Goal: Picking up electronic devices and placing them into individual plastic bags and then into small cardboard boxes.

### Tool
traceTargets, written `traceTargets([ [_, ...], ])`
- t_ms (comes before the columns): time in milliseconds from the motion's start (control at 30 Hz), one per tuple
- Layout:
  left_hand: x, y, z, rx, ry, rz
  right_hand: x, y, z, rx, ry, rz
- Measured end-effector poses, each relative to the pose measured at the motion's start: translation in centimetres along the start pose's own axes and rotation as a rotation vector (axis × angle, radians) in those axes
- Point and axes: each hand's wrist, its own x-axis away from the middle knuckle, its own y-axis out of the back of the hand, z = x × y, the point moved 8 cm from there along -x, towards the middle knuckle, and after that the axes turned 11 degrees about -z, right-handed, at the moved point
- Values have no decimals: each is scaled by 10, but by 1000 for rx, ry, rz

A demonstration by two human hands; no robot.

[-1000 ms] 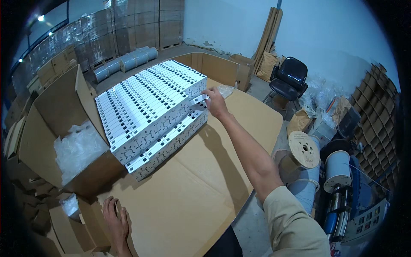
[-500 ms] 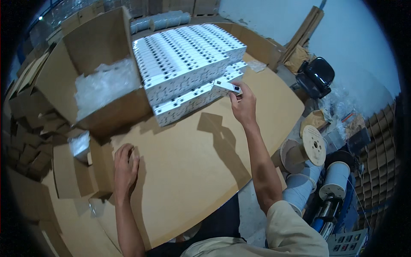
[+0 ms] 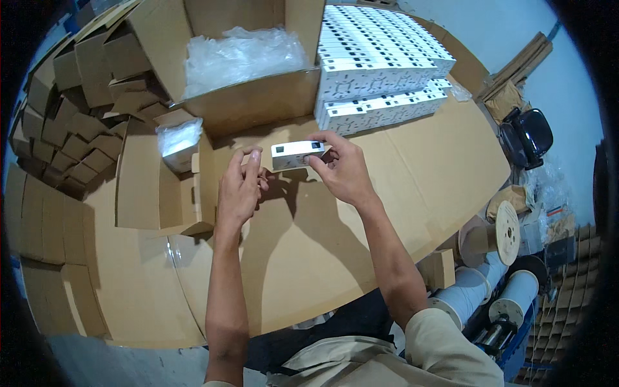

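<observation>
Head view: right fingers (image 3: 320, 168) pinch white box (image 3: 291, 155) at right end; left fingers (image 3: 252, 166) parted, just beside it.

Shirt (image 3: 351, 367): you wear beige
Right sleeve (image 3: 446, 345): yours, short, creased
Trousers (image 3: 366, 320): yours look dark
Left hand (image 3: 239, 192): bare
Right hand (image 3: 347, 171): bare

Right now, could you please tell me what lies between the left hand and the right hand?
The head view shows a small white box between the left hand and the right hand, which holds it.
</observation>
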Motion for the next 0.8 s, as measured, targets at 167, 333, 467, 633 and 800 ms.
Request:
traceTargets([
  [167,-10,14,12,71,132,-26,3,-31,2,-43,-42,116],
  [333,-14,15,20,29,179,-29,7,-42,-12,-94,-74,154],
  [467,-17,20,22,90,89,-93,11,-50,-20,-444,-39,83],
  [633,-18,19,27,71,51,-86,8,-56,-38,-537,-87,91],
  [800,-17,13,26,162,1,-28,12,-56,-50,-478,-201,121],
])
